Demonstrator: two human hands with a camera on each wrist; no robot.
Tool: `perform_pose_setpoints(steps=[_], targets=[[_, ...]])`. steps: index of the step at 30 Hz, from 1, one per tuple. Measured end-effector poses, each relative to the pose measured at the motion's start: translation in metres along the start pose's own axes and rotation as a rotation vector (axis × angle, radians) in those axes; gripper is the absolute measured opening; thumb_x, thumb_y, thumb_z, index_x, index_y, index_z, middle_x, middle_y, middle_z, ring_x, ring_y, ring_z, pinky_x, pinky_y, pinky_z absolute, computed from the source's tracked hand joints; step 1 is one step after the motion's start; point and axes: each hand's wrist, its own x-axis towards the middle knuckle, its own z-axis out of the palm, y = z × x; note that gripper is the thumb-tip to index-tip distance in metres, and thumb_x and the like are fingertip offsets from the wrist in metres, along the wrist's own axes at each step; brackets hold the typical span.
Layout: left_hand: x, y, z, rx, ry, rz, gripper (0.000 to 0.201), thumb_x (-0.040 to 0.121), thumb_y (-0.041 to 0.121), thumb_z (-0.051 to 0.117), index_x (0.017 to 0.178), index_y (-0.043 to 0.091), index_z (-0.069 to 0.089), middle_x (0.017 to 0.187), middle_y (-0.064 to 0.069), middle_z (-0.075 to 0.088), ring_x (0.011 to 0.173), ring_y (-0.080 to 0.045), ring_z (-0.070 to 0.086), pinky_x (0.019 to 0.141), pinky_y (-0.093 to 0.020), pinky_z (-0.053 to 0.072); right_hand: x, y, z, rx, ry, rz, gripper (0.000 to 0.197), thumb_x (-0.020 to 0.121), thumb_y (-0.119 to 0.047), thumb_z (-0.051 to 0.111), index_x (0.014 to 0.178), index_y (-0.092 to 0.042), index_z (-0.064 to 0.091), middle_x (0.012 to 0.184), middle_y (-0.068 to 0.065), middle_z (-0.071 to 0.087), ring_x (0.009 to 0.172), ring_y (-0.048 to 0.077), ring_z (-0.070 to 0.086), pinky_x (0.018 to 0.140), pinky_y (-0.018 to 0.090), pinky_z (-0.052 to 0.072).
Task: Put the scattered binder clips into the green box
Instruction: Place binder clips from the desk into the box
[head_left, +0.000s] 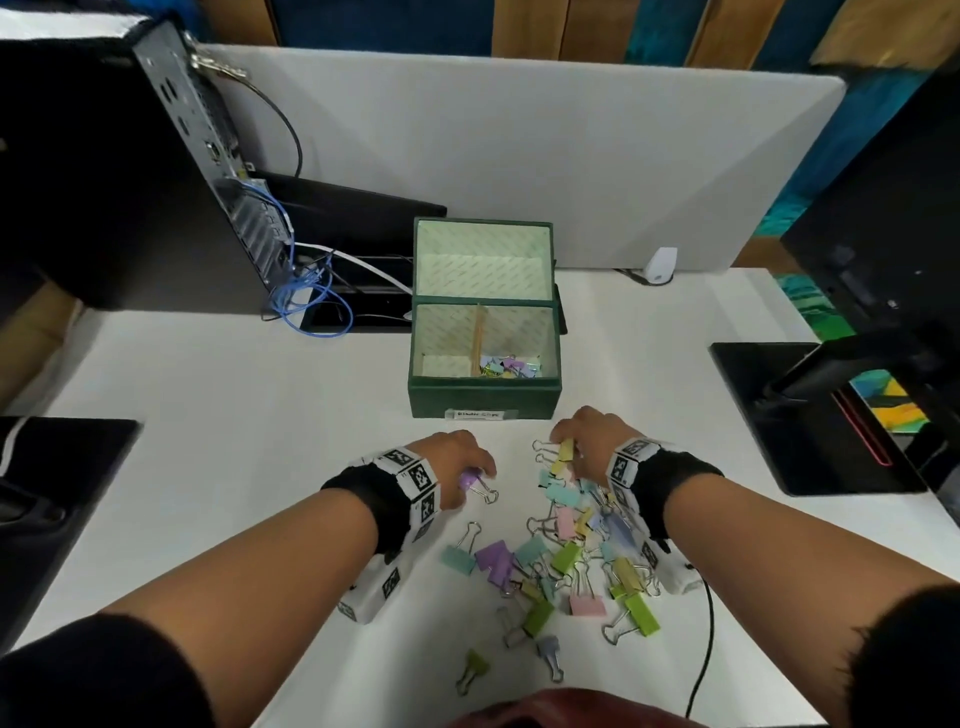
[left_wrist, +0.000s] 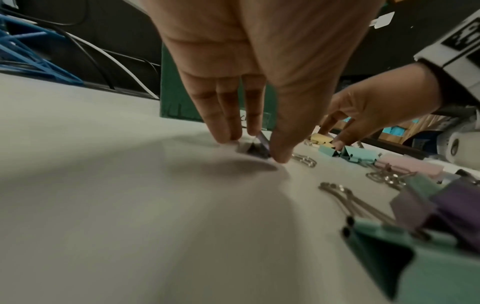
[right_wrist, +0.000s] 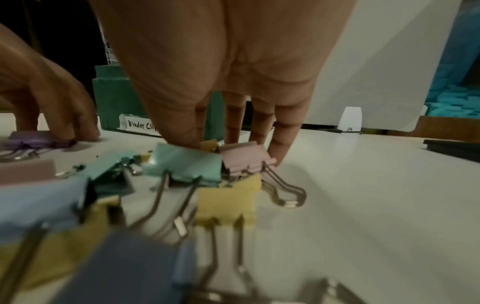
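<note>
White desk (head_left: 260, 395): computer tower (head_left: 130, 171), blue cables (head_left: 306, 291) beside green box (head_left: 483, 400).

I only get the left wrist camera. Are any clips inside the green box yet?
Observer: Yes. In the head view a small heap of pastel binder clips lies in the dark green cardboard box, right of its wooden divider.
Child: What's written on its sticker? Fingers hide it here.
Observer: The right wrist view shows the white label reading "Binder Cli", the rest behind the right hand.
Child: Is there a lid?
Observer: The box's lid stands open behind it, pale patterned lining showing.
</note>
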Motion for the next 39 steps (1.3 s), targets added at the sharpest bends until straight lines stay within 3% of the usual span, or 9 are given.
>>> perform_pose_setpoints(steps=[6,9,13,20,24,29,35,39], targets=[[0.004,-0.003,0.009,0.017,0.042,0.003,0.037,0.084,0.009,0.055,0.118,0.022,0.059,0.123,-0.005,0.055,0.115,-0.025,0.049,0.098,-0.032,0.042,-0.002,-0.002,0.003,0.084,-0.008,0.013,0.043,0.077,-0.021,0.07,0.117,-0.026,0.055,0.121,0.009,0.046,0.112,0.029,0.05,0.088,0.029,0.043],[0.004,-0.005,0.009,0.004,0.054,0.006,0.033,0.085,0.011,0.054,0.116,0.021,0.06,0.121,-0.005,0.055,0.113,-0.024,0.051,0.096,-0.031,0.042,-0.002,-0.003,0.003,0.095,-0.006,0.008,0.04,0.082,-0.022,0.063,0.12,-0.03,0.053,0.123,0.009,0.045,0.114,0.029,0.049,0.093,0.032,0.043],[0.001,-0.005,0.008,-0.04,0.071,-0.016,0.032,0.084,0.014,0.052,0.113,0.022,0.06,0.116,-0.005,0.055,0.107,-0.023,0.054,0.093,-0.03,0.044,-0.001,-0.006,0.002,0.013,-0.058,-0.001,0.053,0.084,-0.025,0.061,0.134,-0.033,0.043,0.127,0.009,0.043,0.119,0.029,0.048,0.1,0.034,0.043],[-0.015,0.0,-0.001,-0.128,0.038,0.05,0.036,0.077,0.02,0.063,0.112,0.03,0.061,0.113,0.0,0.054,0.096,-0.019,0.059,0.091,-0.032,0.05,0.0,-0.008,-0.002,-0.019,-0.081,-0.006,0.031,0.081,-0.013,0.061,0.111,-0.02,0.056,0.105,0.006,0.041,0.107,0.029,0.053,0.079,0.029,0.042],[-0.029,0.002,0.003,-0.098,-0.027,0.123,0.033,0.076,0.021,0.063,0.108,0.03,0.064,0.111,0.001,0.056,0.092,-0.02,0.063,0.088,-0.036,0.053,-0.002,-0.006,-0.004,0.069,-0.043,-0.016,0.02,0.081,-0.012,0.06,0.097,-0.023,0.055,0.101,0.003,0.04,0.091,0.022,0.048,0.077,0.027,0.041],[-0.037,0.002,0.025,-0.061,-0.041,0.184,0.032,0.075,0.02,0.062,0.107,0.022,0.064,0.11,-0.004,0.056,0.092,-0.023,0.061,0.085,-0.037,0.052,-0.009,-0.005,-0.009,0.239,0.082,-0.009,0.027,0.081,-0.014,0.062,0.108,-0.022,0.06,0.102,0.004,0.049,0.087,0.017,0.049,0.075,0.024,0.038],[-0.037,0.004,0.03,0.06,-0.06,0.159,0.047,0.08,0.046,0.061,0.119,0.021,0.055,0.118,-0.003,0.051,0.103,-0.022,0.055,0.089,-0.036,0.05,-0.02,-0.009,-0.016,0.292,0.11,-0.011,0.029,0.082,-0.01,0.062,0.109,-0.02,0.061,0.099,0.002,0.048,0.091,0.02,0.052,0.077,0.024,0.041],[-0.037,0.005,0.027,0.143,-0.1,0.147,0.066,0.072,0.056,0.066,0.126,0.023,0.048,0.123,-0.002,0.047,0.11,-0.022,0.049,0.093,-0.037,0.047,-0.026,-0.008,-0.017,0.311,0.135,-0.006,0.027,0.082,-0.012,0.062,0.108,-0.021,0.062,0.099,0.001,0.05,0.099,0.023,0.057,0.078,0.024,0.041]])
